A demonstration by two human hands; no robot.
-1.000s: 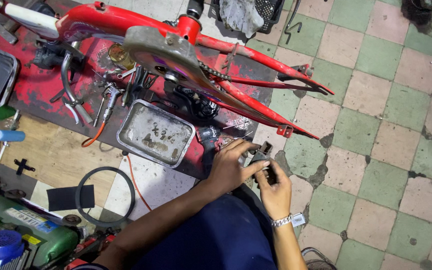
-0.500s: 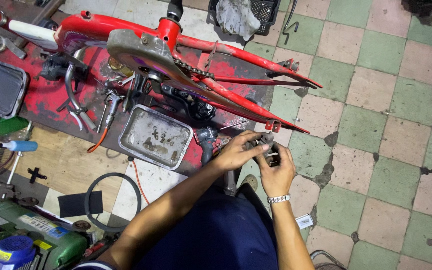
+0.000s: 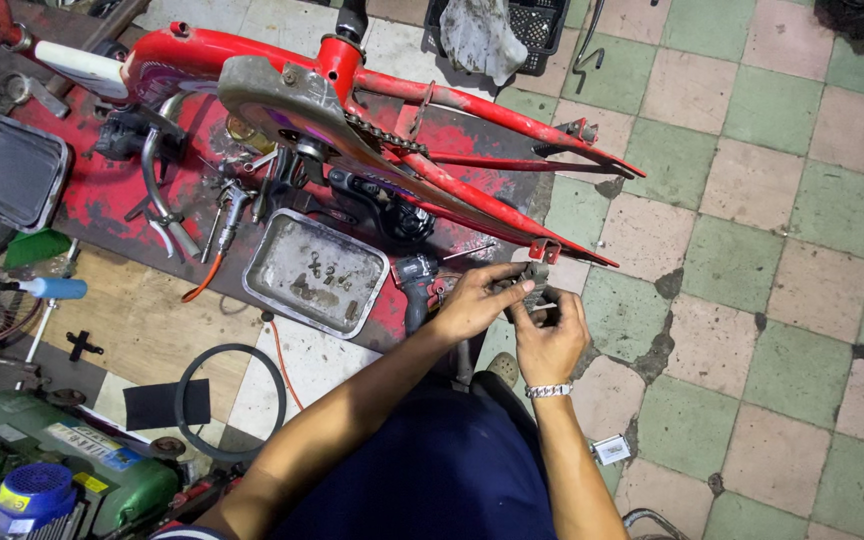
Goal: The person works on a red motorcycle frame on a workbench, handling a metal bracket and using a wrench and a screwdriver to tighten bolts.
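Gripping a small dark metal part together, left hand and right hand close their fingers round it beside the red bicycle frame.

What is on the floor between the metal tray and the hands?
In the head view, a dark power drill lies between the metal tray and the left hand.

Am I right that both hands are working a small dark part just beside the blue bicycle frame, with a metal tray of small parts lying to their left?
Not quite: the bicycle frame is red, not blue, as the head view shows. The rest holds: the left hand and right hand are together on a small dark part beside it, and the metal tray of small parts lies to their left.
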